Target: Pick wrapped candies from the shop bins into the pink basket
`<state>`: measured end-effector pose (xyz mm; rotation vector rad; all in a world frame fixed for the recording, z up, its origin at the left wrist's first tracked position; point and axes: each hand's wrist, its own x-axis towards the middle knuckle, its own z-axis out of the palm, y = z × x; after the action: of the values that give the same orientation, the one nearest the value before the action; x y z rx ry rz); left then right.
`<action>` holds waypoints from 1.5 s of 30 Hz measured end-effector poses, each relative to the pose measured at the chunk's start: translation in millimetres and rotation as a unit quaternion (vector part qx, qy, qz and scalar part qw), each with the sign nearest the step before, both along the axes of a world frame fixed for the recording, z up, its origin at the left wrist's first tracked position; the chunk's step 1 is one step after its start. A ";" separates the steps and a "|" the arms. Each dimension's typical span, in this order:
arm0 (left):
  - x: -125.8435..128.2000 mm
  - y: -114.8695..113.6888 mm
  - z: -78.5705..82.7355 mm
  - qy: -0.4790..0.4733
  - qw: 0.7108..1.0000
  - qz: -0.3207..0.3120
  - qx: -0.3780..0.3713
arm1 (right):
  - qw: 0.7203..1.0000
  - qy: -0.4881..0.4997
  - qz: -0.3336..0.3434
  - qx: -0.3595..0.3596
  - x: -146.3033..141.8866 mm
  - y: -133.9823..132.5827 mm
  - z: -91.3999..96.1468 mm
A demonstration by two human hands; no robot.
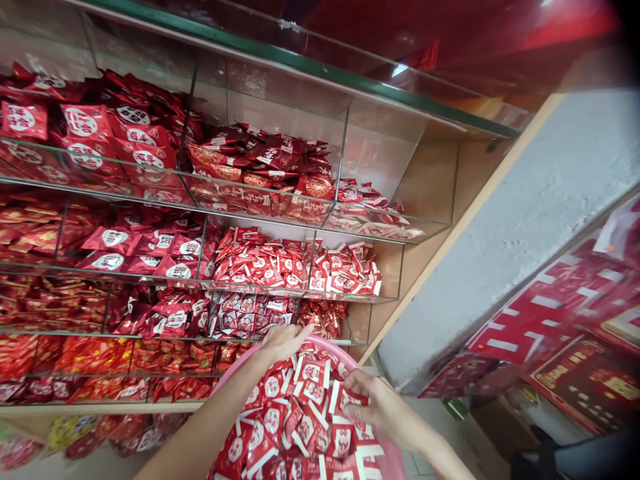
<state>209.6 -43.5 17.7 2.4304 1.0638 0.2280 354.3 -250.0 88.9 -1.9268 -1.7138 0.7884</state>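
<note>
A round pink plastic basin (330,347) is heaped with small red-and-white packets (310,427) printed with white patches and little figures. My left hand (286,341) is at the basin's far rim, closed over its edge, with some of its fingers hidden beyond it. On the right side of the heap is my right hand (377,400). Its thumb and fingers curl around the end of one red packet (344,399), close to the basin's right rim. Both forearms reach in from below.
Glass shelves (280,220) with clear dividers rise ahead, their compartments filled with red packets. A glass edge (300,63) juts out overhead. To the right are a grey wall (500,253), red hanging goods (545,303) and a cardboard box (500,423). Bagged goods (125,427) lie under the lowest shelf.
</note>
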 end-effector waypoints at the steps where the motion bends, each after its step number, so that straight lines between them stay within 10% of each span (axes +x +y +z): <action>1: 0.0 0.0 0.0 0.000 1.000 0.000 0.002 | 1.000 -0.003 -0.004 -0.002 -2.3 -0.9 -0.3; 45: -1.0 -4.2 3.2 -0.008 1.000 0.002 -0.001 | 0.966 -0.248 -0.043 -0.062 -48.2 -15.5 -30.5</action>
<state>208.6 -47.7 20.9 2.4205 1.0613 0.2481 306.1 -265.5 58.4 -2.4195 -1.8692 0.4076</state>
